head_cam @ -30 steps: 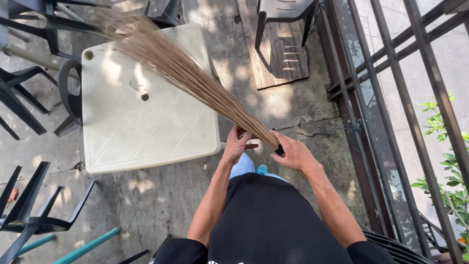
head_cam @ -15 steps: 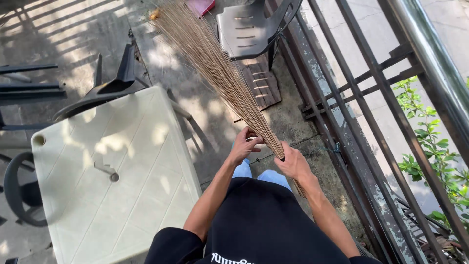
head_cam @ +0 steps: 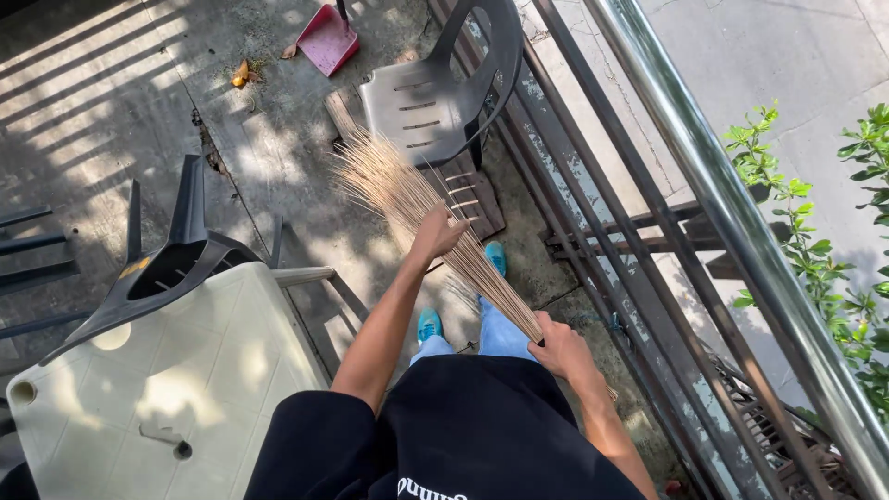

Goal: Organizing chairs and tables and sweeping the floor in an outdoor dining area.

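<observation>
Straw-coloured broom bristles [head_cam: 407, 199] run between your hands: your right hand [head_cam: 562, 349] has its fingers closed round the bound end, while your left hand [head_cam: 437, 231] presses the fanned middle, fingers curled loosely on it. Beyond the bristle tips stands a grey plastic chair [head_cam: 435, 93]; a red dustpan [head_cam: 326, 39] lies farther off.

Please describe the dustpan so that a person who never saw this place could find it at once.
Start at the metal railing on the right and follow it to the far end of the concrete floor. There a grey plastic chair stands; the dustpan lies on the floor just to its left, near a dry orange leaf. It is the only red-pink thing in view.
</observation>
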